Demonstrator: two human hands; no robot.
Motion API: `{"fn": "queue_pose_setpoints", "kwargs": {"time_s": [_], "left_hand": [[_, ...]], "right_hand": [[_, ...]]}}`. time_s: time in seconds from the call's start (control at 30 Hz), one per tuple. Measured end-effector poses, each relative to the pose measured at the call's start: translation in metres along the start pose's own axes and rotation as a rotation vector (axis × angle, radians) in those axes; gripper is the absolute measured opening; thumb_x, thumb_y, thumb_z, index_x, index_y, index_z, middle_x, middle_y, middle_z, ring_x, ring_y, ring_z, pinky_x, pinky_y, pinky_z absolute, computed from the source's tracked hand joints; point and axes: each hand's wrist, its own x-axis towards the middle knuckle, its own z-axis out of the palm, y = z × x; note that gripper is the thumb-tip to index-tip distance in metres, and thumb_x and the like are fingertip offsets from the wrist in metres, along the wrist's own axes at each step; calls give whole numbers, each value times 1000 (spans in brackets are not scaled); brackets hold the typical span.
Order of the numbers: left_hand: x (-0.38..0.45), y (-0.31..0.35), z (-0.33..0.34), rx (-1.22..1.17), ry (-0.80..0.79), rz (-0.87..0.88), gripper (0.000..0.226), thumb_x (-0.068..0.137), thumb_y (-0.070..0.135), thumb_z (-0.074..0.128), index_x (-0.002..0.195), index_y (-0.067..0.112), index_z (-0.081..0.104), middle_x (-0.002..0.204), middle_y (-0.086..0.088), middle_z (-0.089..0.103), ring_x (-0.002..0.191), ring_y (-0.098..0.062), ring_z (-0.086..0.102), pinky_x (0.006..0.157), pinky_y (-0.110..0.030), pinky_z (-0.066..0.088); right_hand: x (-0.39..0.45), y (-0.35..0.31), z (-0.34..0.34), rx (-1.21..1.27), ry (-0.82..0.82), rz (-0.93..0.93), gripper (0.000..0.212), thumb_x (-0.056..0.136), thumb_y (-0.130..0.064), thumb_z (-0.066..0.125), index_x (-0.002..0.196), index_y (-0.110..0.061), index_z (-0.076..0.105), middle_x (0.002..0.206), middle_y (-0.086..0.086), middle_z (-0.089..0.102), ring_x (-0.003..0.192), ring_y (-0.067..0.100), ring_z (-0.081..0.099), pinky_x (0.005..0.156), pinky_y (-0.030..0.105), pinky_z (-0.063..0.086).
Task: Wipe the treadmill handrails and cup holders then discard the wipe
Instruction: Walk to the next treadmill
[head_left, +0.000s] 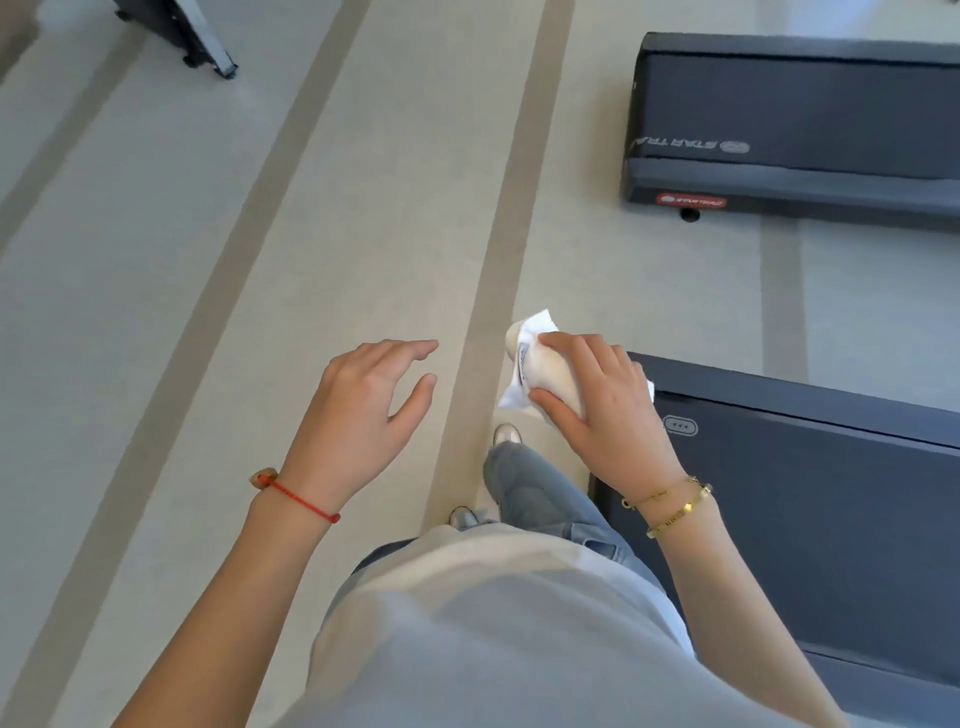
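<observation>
A white wipe (524, 358) is bunched up around a pale cream bundle. It hangs just beyond the near treadmill's (831, 519) dark rear corner.

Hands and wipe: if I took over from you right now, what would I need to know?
Left hand: open, holding nothing, out over the floor.
Right hand: closed on a white wipe together with a cream-coloured bundle; I cannot tell what that bundle is.
Near treadmill: its rear end is just right of you; another treadmill lies ahead.
Handrails, cup holders and bin: out of view, so how much is wiped cannot be judged.
Left: certainly discarding the wipe.
</observation>
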Motion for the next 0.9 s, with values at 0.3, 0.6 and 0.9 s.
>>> {"fn": "queue_pose_setpoints", "kwargs": {"time_s": [0.3, 0.6, 0.9], "left_hand": [[191, 18, 25, -9, -113, 186, 29, 97, 18, 58, 125, 13, 64, 118, 1, 69, 110, -20, 63, 98, -47, 48], [392, 96, 59, -55, -168, 340, 29, 98, 19, 58, 126, 14, 64, 119, 2, 68, 112, -19, 63, 99, -47, 47], [551, 179, 109, -53, -334, 530, 30, 98, 19, 58, 127, 13, 64, 119, 1, 68, 111, -21, 63, 98, -48, 48]], "right_hand": [[117, 76, -35, 14, 124, 197, 41, 94, -38, 58, 132, -24, 49, 122, -3, 53, 103, 22, 48, 86, 33, 34], [236, 189, -123, 0, 208, 311, 41, 95, -35, 58, 133, -21, 49, 123, 0, 53, 104, 24, 47, 85, 32, 31], [294, 288, -176, -30, 337, 561, 43, 93, -37, 60, 132, -22, 50, 124, 1, 54, 105, 25, 48, 86, 31, 29]]}}
